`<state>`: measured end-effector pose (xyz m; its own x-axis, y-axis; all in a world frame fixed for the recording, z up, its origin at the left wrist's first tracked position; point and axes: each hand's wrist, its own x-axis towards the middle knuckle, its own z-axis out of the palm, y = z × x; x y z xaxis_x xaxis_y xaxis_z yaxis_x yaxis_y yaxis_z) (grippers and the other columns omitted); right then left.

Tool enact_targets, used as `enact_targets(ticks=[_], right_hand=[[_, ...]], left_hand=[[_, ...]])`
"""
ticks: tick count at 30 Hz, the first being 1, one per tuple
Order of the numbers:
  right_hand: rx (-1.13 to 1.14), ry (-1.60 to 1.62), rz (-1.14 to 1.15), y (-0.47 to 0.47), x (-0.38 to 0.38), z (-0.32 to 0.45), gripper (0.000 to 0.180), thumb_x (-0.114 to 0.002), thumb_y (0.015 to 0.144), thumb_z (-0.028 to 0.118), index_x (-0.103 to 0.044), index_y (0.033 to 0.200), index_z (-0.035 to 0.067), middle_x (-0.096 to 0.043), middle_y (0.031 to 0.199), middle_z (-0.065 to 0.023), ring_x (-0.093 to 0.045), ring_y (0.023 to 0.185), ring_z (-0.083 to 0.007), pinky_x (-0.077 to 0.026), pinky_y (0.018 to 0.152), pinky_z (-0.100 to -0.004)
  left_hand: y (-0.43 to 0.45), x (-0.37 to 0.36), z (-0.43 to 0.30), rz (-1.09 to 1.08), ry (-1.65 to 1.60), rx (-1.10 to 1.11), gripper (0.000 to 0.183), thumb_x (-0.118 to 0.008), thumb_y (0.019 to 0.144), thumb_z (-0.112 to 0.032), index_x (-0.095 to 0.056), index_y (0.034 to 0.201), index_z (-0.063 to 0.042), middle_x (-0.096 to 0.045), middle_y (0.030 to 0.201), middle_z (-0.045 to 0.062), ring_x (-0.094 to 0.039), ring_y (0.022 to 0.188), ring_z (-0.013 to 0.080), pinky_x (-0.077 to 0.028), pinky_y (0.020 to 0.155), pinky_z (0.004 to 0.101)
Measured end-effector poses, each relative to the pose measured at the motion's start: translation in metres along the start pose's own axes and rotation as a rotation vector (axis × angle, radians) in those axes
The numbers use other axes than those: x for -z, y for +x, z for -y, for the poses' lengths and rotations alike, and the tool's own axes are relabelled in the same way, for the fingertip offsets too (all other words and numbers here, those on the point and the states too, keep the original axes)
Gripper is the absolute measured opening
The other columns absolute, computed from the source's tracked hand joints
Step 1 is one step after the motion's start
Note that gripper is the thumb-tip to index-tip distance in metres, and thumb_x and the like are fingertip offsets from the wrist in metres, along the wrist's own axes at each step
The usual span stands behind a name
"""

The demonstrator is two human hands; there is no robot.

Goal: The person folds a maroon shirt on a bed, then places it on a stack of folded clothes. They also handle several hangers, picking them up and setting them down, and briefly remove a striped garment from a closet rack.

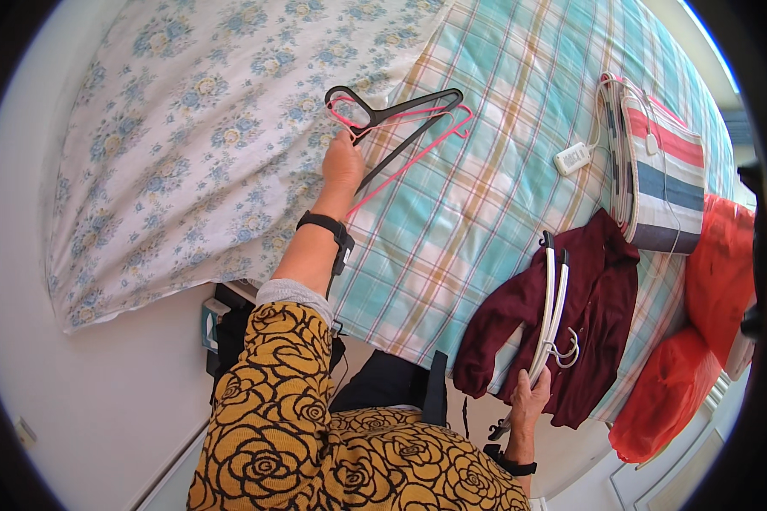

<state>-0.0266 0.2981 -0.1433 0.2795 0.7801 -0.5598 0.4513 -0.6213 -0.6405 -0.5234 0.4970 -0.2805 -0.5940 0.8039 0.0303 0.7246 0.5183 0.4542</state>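
My left hand (343, 161) reaches out over the bed, its fingers closed at the hook end of a small bunch of clothes hangers. In that bunch are a black plastic hanger (415, 105) and thin pink hangers (409, 163); the hooks are mostly hidden by my fingers. Low at the right, my right hand (529, 399) grips a pair of white hangers (550, 306) with black ends, held nearly upright, their metal hooks turned right. Behind them a maroon button-front garment (591, 287) lies spread on the bed's edge.
A teal plaid sheet (415, 262) covers the bed, partly under a blue-flowered cover (185, 147). At the right lie a folded striped blanket (665, 172), a white corded controller (572, 158) and red plastic bags (671, 383). A tissue box (211, 322) stands below the bed's left edge.
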Motion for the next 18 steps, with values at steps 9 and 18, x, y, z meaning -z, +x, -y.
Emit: enact_targets(ticks=[9,18], right_hand=[[0.205,-0.092,0.026,0.011,-0.007,-0.022,0.025,-0.059,0.089,0.008,-0.052,0.113,0.006,-0.043,0.066,0.0045,-0.039,0.047,-0.0028,-0.032,0.039,-0.0195],[0.006,-0.039,0.069,0.011,-0.011,-0.014,0.030,-0.061,0.084,0.008,-0.055,0.113,-0.001,-0.055,0.087,-0.0030,-0.050,0.076,-0.0117,-0.045,0.072,-0.0272]], left_hand=[[0.004,0.006,0.006,0.011,0.267,-0.041,0.025,-0.067,0.077,-0.012,-0.059,0.100,-0.005,-0.060,0.098,0.018,-0.059,0.096,0.0370,-0.050,0.081,0.0453],[0.006,0.008,0.019,0.092,0.191,-0.027,0.028,-0.067,0.077,-0.012,-0.059,0.103,-0.006,-0.059,0.100,0.019,-0.059,0.096,0.0364,-0.050,0.082,0.0460]])
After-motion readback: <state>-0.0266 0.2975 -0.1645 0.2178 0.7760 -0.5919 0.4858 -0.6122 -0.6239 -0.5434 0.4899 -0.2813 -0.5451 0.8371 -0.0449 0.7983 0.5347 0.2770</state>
